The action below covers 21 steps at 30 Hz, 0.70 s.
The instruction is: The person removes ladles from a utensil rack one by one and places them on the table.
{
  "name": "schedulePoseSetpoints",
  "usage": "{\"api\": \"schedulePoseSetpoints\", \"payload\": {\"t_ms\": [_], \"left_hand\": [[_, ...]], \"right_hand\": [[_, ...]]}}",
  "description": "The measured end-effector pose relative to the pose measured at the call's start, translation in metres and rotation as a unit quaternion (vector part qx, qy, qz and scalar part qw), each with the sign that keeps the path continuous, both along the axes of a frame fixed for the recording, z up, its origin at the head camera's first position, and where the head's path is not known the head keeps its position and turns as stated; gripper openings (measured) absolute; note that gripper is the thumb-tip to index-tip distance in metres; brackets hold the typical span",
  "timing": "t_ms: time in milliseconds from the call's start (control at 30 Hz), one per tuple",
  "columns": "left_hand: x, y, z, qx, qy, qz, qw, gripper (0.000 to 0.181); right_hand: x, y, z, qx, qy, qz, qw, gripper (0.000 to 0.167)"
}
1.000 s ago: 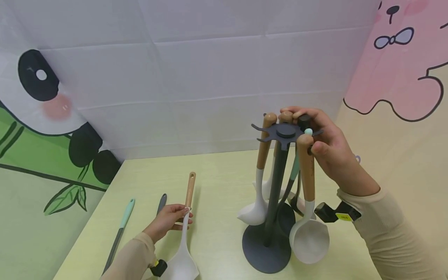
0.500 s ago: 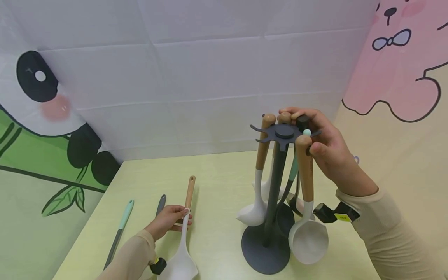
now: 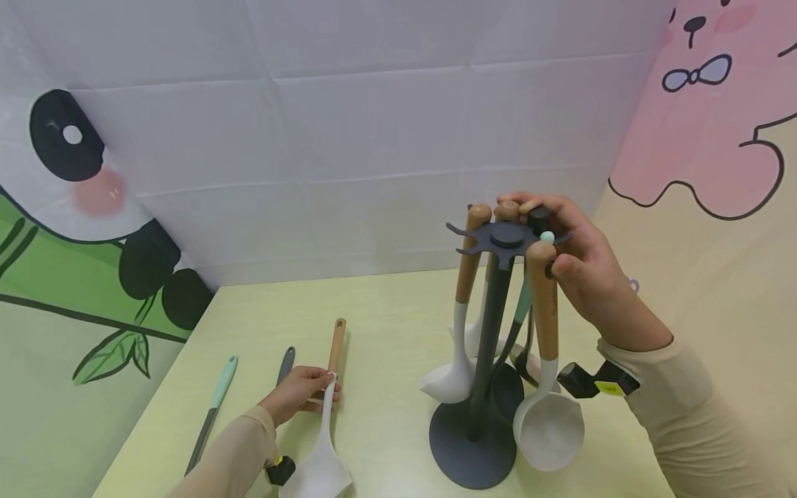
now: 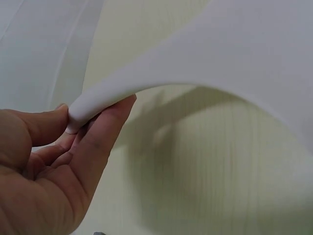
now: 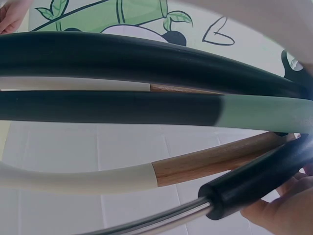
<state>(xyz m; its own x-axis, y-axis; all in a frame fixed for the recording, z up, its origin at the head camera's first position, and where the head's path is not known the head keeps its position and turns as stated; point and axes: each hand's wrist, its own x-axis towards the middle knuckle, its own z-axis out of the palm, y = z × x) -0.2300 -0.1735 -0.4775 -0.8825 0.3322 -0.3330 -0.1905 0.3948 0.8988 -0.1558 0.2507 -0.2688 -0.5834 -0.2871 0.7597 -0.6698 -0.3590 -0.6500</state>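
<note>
My left hand (image 3: 300,393) pinches the white neck of a wooden-handled turner (image 3: 325,453); in the left wrist view the thumb and fingers of that hand (image 4: 58,161) hold the white shaft (image 4: 105,95). My right hand (image 3: 585,266) is at the top of a dark rack (image 3: 490,332), its fingers around the black handle end (image 3: 539,218) of a hanging utensil. From the rack also hang a white ladle (image 3: 548,429), a smaller white ladle (image 3: 450,382) and a green-handled utensil (image 3: 524,301). The right wrist view shows the black handle (image 5: 254,178) against the hand (image 5: 286,210).
A green-handled utensil (image 3: 223,384) lies at the table's left side. Between it and my left hand, a grey handle (image 3: 286,362) shows, its lower part hidden by my arm. The rack's round base (image 3: 467,463) stands on the table (image 3: 386,325). A white cloth (image 3: 373,124) hangs behind.
The turner's handle end has come slightly lower and nearer in the head view, still pinched by my left hand. My right hand has stayed at the rack top.
</note>
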Motion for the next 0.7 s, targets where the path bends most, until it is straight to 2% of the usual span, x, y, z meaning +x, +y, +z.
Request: {"api": "schedulePoseSetpoints", "payload": {"t_ms": [700], "left_hand": [[-0.0071,-0.0063,-0.0085,-0.013,-0.011,-0.021,0.9996,0.032]], "right_hand": [[0.0003,0.0002,-0.0012,0.002,0.0,-0.005,1.0,0.061]]}}
